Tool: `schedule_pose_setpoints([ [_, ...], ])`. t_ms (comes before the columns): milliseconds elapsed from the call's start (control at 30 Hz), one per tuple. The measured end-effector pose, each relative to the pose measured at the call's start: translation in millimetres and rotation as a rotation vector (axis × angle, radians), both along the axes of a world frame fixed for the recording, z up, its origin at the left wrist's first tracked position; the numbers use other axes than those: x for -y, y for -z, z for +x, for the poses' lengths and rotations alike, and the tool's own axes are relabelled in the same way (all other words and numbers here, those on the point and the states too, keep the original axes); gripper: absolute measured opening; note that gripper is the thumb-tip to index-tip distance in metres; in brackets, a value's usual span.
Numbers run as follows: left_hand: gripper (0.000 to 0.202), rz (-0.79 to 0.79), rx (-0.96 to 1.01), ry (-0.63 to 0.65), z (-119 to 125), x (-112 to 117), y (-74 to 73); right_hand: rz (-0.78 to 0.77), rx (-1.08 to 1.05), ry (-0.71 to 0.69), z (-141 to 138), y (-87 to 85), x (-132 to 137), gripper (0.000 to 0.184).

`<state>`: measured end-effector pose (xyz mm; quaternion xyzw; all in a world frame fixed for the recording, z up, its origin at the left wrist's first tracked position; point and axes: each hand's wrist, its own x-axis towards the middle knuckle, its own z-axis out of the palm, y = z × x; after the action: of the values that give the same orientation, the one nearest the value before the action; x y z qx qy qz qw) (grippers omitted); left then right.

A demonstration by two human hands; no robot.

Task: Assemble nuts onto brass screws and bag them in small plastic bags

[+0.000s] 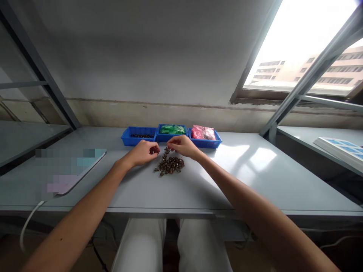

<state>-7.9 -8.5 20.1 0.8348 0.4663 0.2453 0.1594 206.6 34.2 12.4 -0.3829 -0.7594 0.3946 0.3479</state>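
A loose pile of small brass-brown metal pieces [171, 165] lies on the grey desk; their exact kind is too small to tell. Just left of and behind the pile is my left hand [144, 152], its fingers curled in. Whatever they hold, if anything, is hidden. My right hand [183, 146] hovers over the far side of the pile, thumb and fingers pinched together. A few metal pieces show just below its fingertips, and I cannot make out whether one is between them.
Behind the hands stand three blue trays: a left tray [131, 141] with small dark pieces, a middle one with green packets [172, 129], a right one with pink packets [203, 132]. A flat pale board [82, 170] with a white cable [25, 228] lies left. Metal frame posts [295, 90] flank the desk [241, 181].
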Motion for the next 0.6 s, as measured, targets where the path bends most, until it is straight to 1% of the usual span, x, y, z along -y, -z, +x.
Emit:
schedule_pose_setpoints([
  [67, 0.015, 0.016, 0.038, -0.009, 1, 1, -1.1, 0.100, 0.059, 0.026, 5, 6.6, 1, 0.013],
  [133, 0.015, 0.034, 0.077, -0.024, 2, 2, -2.7, 0.139, 0.074, 0.052, 10, 13.1, 3, 0.014],
  [267, 0.017, 0.037, 0.160, -0.062, 3, 3, -5.9, 0.077, 0.029, 0.080, 19, 23.1, 4, 0.018],
  [367, 0.020, 0.000, 0.229, -0.060, 4, 3, -6.6, 0.048, -0.009, 0.082, 24, 25.4, 4, 0.021],
  [467, 0.025, 0.008, 0.270, -0.061, 5, 2, -5.9, 0.055, -0.006, 0.089, 25, 26.2, 4, 0.022],
  [600, 0.033, 0.010, 0.363, -0.104, 6, 2, -5.5, 0.088, 0.032, 0.123, 21, 28.3, 5, 0.021],
])
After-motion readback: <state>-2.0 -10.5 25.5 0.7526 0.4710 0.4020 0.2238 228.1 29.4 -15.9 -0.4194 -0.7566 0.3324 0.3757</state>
